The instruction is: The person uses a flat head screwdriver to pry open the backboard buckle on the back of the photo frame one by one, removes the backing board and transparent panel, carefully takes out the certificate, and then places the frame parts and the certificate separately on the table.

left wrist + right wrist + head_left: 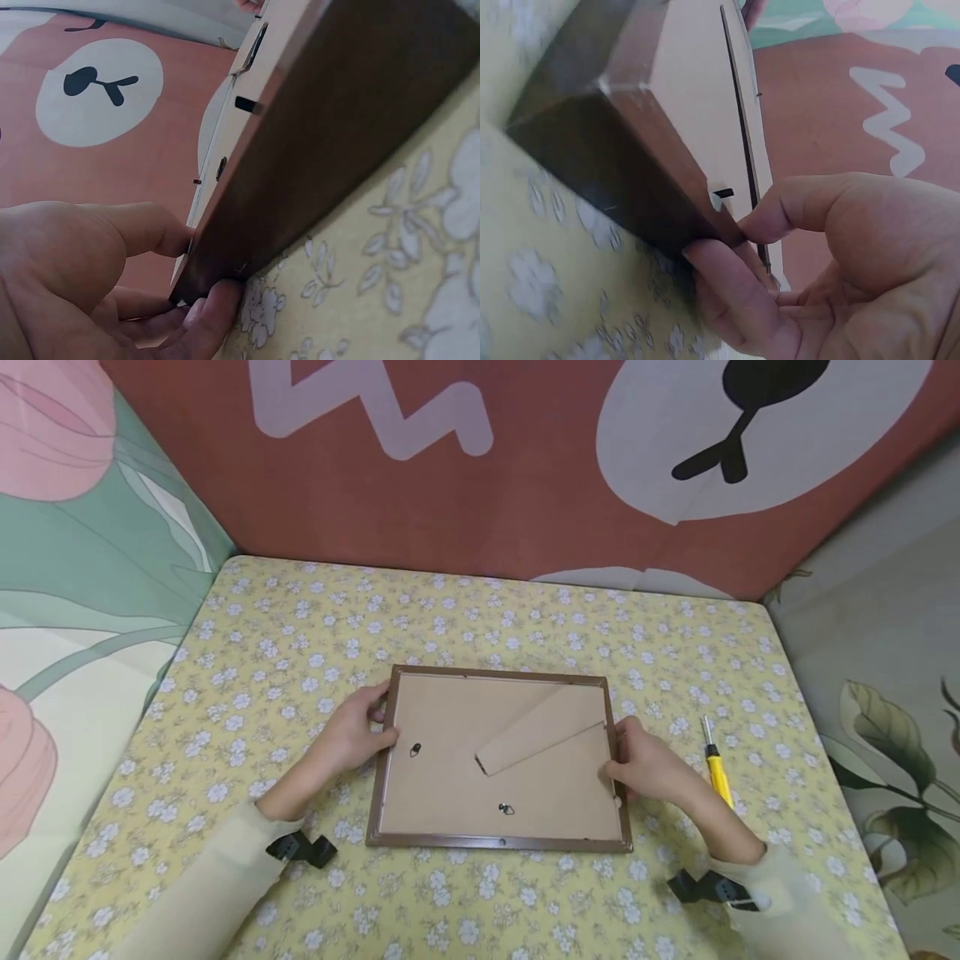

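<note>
A brown picture frame [435,841] lies face down, its tan backing board [442,718] upward. The board carries a slanted stand leg [536,735] and two small black hanging hooks [416,749]. My left hand [352,727] grips the frame's left side, thumb on top and fingertips under the lower edge, as the left wrist view shows. On the opposite side my right hand [648,760] pinches the frame, thumb above and fingers at the outer edge. In the right wrist view a small dark metal tab [724,193] sits near my right thumb.
A screwdriver [717,772] with a yellow handle lies on the table to the right, partly hidden by my right forearm. Yellow floral cloth [480,618] covers the table. A printed reddish backdrop [450,510] rises behind its far edge, with patterned panels on both sides.
</note>
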`<move>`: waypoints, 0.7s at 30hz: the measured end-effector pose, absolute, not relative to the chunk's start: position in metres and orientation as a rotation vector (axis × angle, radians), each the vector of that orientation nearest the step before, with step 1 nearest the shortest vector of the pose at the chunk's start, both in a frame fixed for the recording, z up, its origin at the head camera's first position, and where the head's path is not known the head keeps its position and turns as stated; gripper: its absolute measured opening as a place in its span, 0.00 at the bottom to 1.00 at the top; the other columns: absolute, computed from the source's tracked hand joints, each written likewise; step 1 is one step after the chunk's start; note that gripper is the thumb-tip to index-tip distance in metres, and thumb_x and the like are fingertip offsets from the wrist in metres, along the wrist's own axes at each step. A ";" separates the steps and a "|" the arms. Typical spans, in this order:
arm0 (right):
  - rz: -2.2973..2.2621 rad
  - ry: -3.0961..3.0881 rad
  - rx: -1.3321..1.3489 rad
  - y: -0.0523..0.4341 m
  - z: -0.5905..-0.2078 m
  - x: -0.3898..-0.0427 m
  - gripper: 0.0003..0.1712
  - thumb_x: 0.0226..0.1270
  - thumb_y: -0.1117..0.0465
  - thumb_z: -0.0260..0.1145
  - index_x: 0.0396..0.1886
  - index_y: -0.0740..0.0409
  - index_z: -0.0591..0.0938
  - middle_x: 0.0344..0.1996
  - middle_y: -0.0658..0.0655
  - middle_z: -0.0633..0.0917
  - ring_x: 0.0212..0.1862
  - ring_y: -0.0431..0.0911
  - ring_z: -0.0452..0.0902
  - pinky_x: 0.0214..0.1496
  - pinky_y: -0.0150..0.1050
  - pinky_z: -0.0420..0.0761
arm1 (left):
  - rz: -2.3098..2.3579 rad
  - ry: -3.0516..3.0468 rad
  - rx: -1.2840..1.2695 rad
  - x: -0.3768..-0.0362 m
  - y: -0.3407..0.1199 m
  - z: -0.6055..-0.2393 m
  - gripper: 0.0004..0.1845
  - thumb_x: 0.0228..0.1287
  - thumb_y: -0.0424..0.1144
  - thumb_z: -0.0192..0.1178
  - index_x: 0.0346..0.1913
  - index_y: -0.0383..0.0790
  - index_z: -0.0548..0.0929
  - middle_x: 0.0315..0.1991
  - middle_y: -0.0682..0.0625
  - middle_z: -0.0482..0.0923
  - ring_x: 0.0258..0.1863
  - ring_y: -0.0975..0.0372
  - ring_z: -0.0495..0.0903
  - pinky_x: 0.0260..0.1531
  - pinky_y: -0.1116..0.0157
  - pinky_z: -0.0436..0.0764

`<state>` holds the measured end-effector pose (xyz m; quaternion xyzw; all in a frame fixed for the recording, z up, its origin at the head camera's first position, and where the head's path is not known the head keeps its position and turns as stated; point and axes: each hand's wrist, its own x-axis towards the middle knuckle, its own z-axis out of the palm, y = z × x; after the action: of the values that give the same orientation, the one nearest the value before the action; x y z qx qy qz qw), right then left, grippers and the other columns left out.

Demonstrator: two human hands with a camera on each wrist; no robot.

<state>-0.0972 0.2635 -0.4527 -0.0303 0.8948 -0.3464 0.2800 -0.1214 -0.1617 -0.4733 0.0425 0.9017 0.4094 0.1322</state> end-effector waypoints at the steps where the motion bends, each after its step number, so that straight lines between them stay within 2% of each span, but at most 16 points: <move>1: -0.934 2.396 -0.075 0.262 -0.453 -0.094 0.31 0.70 0.65 0.63 0.64 0.73 0.59 0.36 0.63 0.81 0.22 0.50 0.77 0.21 0.46 0.82 | 1.181 2.613 0.126 -0.121 -0.162 -0.473 0.43 0.61 0.30 0.68 0.76 0.25 0.59 0.65 0.33 0.70 0.51 0.48 0.78 0.37 0.63 0.87; 7: -0.973 2.377 -0.047 0.260 -0.454 -0.084 0.30 0.70 0.65 0.63 0.64 0.73 0.59 0.41 0.67 0.81 0.26 0.50 0.79 0.21 0.45 0.84 | 1.169 2.597 0.140 -0.117 -0.161 -0.471 0.43 0.62 0.29 0.67 0.77 0.26 0.57 0.65 0.32 0.69 0.50 0.48 0.78 0.34 0.64 0.87; 11: -0.973 2.385 -0.053 0.262 -0.457 -0.086 0.30 0.71 0.65 0.63 0.64 0.73 0.59 0.41 0.67 0.81 0.25 0.50 0.78 0.21 0.45 0.84 | 1.182 2.595 0.149 -0.116 -0.160 -0.469 0.43 0.63 0.28 0.66 0.77 0.26 0.57 0.64 0.32 0.69 0.48 0.48 0.77 0.30 0.64 0.85; 18: -0.963 2.385 -0.037 0.266 -0.458 -0.090 0.30 0.73 0.65 0.60 0.66 0.71 0.58 0.48 0.71 0.80 0.25 0.50 0.78 0.22 0.47 0.84 | 1.175 2.588 0.135 -0.114 -0.160 -0.467 0.44 0.62 0.29 0.67 0.78 0.27 0.57 0.64 0.33 0.69 0.50 0.48 0.78 0.35 0.63 0.87; 21: -0.955 2.379 -0.040 0.265 -0.458 -0.090 0.30 0.73 0.65 0.60 0.66 0.72 0.58 0.47 0.71 0.80 0.25 0.50 0.78 0.23 0.46 0.84 | 1.197 2.565 0.122 -0.115 -0.161 -0.468 0.45 0.61 0.28 0.67 0.78 0.28 0.56 0.65 0.33 0.68 0.51 0.48 0.77 0.36 0.63 0.87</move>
<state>-0.0899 0.2649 -0.4577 -0.0151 0.8895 -0.3572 0.2847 -0.1146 -0.1609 -0.4683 0.0425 0.8946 0.4174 0.1536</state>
